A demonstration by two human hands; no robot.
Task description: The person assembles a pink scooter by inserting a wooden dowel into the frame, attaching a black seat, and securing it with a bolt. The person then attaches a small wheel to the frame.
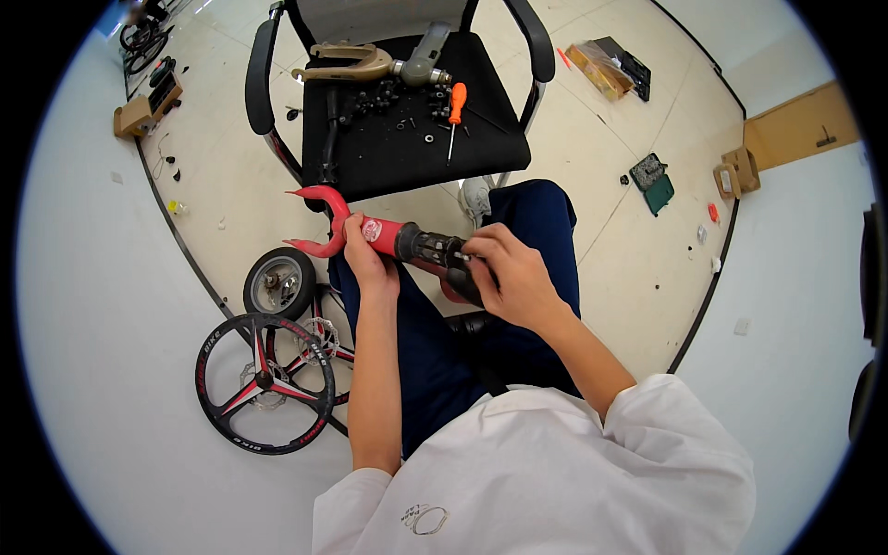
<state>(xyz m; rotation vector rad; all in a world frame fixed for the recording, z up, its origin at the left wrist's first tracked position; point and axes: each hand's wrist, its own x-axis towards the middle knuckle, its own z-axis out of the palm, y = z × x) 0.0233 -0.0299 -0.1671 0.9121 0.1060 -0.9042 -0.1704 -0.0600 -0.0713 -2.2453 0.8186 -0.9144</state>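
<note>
- Background: pale tiled floor (601, 185), white walls.
- 8 o'clock: black three-spoked wheel with red-and-white trim (264, 379).
- 9 o'clock, near centre: left hand (368, 264), fingers wrapped round a red two-pronged metal fork (386, 236) above the lap.
- 12 o'clock: black padded chair (388, 176) bearing loose parts; work appears partway, a black slotted cylinder (435, 246) being attached to the fork.
- 3 o'clock: right hand (509, 277), fingers bent at the cylinder's end; whether they pinch anything cannot be told.
- Lettering: wheel rim, fork label (372, 229), white shirt (555, 472).
</note>
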